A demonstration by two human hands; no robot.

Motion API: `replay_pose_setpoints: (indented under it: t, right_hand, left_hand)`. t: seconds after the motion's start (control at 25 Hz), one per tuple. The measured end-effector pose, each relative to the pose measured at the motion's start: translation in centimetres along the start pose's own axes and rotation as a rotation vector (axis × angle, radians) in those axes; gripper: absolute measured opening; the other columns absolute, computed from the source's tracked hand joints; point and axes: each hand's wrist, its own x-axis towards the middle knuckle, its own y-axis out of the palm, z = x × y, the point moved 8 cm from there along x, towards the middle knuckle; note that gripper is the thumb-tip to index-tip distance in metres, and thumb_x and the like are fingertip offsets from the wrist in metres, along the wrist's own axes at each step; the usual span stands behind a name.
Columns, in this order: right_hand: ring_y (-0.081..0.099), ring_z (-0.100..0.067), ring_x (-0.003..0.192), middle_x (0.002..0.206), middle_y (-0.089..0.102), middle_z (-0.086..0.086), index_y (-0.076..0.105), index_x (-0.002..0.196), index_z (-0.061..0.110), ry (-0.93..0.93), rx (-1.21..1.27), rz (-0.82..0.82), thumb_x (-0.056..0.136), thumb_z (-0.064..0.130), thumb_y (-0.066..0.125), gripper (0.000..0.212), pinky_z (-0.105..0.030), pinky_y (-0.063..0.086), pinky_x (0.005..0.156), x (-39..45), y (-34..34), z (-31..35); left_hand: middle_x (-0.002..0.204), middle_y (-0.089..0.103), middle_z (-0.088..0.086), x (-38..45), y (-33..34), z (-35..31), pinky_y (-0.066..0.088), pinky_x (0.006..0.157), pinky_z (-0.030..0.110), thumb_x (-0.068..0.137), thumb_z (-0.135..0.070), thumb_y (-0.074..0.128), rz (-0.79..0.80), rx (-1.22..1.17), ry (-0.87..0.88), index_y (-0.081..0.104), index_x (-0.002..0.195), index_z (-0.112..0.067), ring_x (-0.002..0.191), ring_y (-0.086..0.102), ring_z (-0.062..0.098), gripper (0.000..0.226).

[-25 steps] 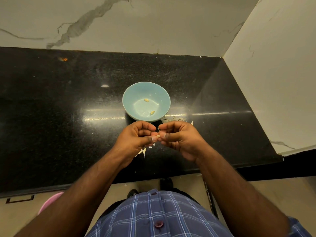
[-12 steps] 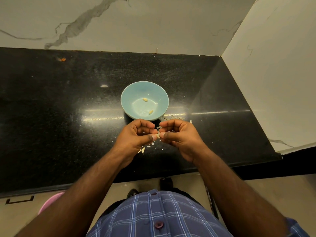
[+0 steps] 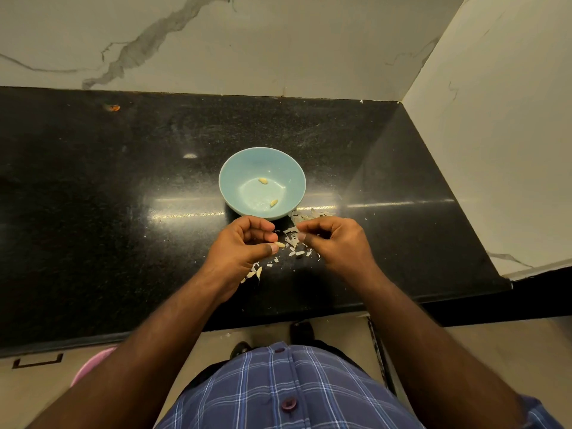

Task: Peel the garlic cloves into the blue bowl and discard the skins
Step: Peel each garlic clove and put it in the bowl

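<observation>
Your left hand [image 3: 240,246] pinched a small pale peeled garlic clove [image 3: 280,244] btwn thumb & fingertips, while your right hand [image 3: 332,243] pinched a thin papery skin flake [image 3: 292,239] just beside it. The round light-blue bowl [image 3: 235,178] w/ two peeled cloves [image 3: 262,180] sat just beyond both hands; loose skin scraps [image 3: 294,252] lay on the black speckled stone counter [image 3: 93,196] btwn & under them.

Dim, warm overhead light falls on a polished black granite countertop [image 3: 93,212], where a bright horizontal streak of glare crosses its middle and a small white hotspot sits farther back. The wide-angle lens bows the counter's edges and the pale marble walls [image 3: 309,41]. Focus is fairly sharp at centre, softening toward the shadowed lower corners.
</observation>
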Motion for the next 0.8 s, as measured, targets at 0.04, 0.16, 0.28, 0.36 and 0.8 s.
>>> replay_pose_setpoints:
  t: [0.04,0.16,0.28,0.36,0.8]
  right_hand:
    - [0.072,-0.003,0.091,0.098,0.077,0.009,0.079,0.107,0.019,-0.018,0.002,0.048,0.088,0.015,0.078,0.019,-0.025,0.059,0.087,-0.2,0.7,0.6]
    - [0.071,-0.002,0.09,0.095,0.076,0.009,0.078,0.111,0.017,-0.012,-0.067,0.136,0.086,0.019,0.08,0.025,-0.025,0.058,0.089,-0.3,2.6,1.2]
    - [0.072,-0.009,0.088,0.092,0.075,0.006,0.077,0.11,0.016,0.058,-0.086,0.081,0.084,0.011,0.082,0.027,-0.033,0.06,0.089,0.6,2.0,0.6]
    - [0.072,-0.012,0.084,0.09,0.076,0.004,0.078,0.107,0.02,0.083,-0.132,0.065,0.088,0.014,0.078,0.019,-0.034,0.061,0.085,1.1,1.3,0.3]
    - [0.062,0.0,0.085,0.109,0.073,0.008,0.074,0.12,0.021,-0.029,-0.294,-0.016,0.095,0.021,0.071,0.025,-0.024,0.057,0.089,6.4,1.2,5.4]
  left_hand:
    - [0.085,0.072,0.003,0.0,0.0,-0.2,0.059,0.075,0.026,0.079,0.012,0.076,-0.006,0.026,0.021,0.068,0.102,-0.011,0.087,0.071,0.017,0.034]
    - [0.081,0.073,0.001,-0.1,0.0,-0.9,0.061,0.079,0.03,0.078,0.001,0.083,-0.043,0.13,0.083,0.07,0.097,-0.013,0.082,0.072,0.014,0.027]
    - [0.077,0.077,-0.005,-0.1,-1.1,-1.5,0.057,0.08,0.033,0.091,-0.016,0.075,-0.093,0.403,0.135,0.076,0.094,-0.024,0.078,0.073,0.009,0.009]
    - [0.083,0.077,-0.014,-0.2,-1.8,-1.7,0.055,0.085,0.027,0.097,-0.023,0.068,-0.105,0.56,0.139,0.077,0.1,-0.032,0.085,0.071,0.0,0.013]
    - [0.096,0.07,-0.014,-1.1,-5.4,-0.6,0.049,0.076,0.025,0.096,-0.016,0.069,-0.222,0.662,0.058,0.071,0.106,-0.033,0.09,0.066,0.003,0.02]
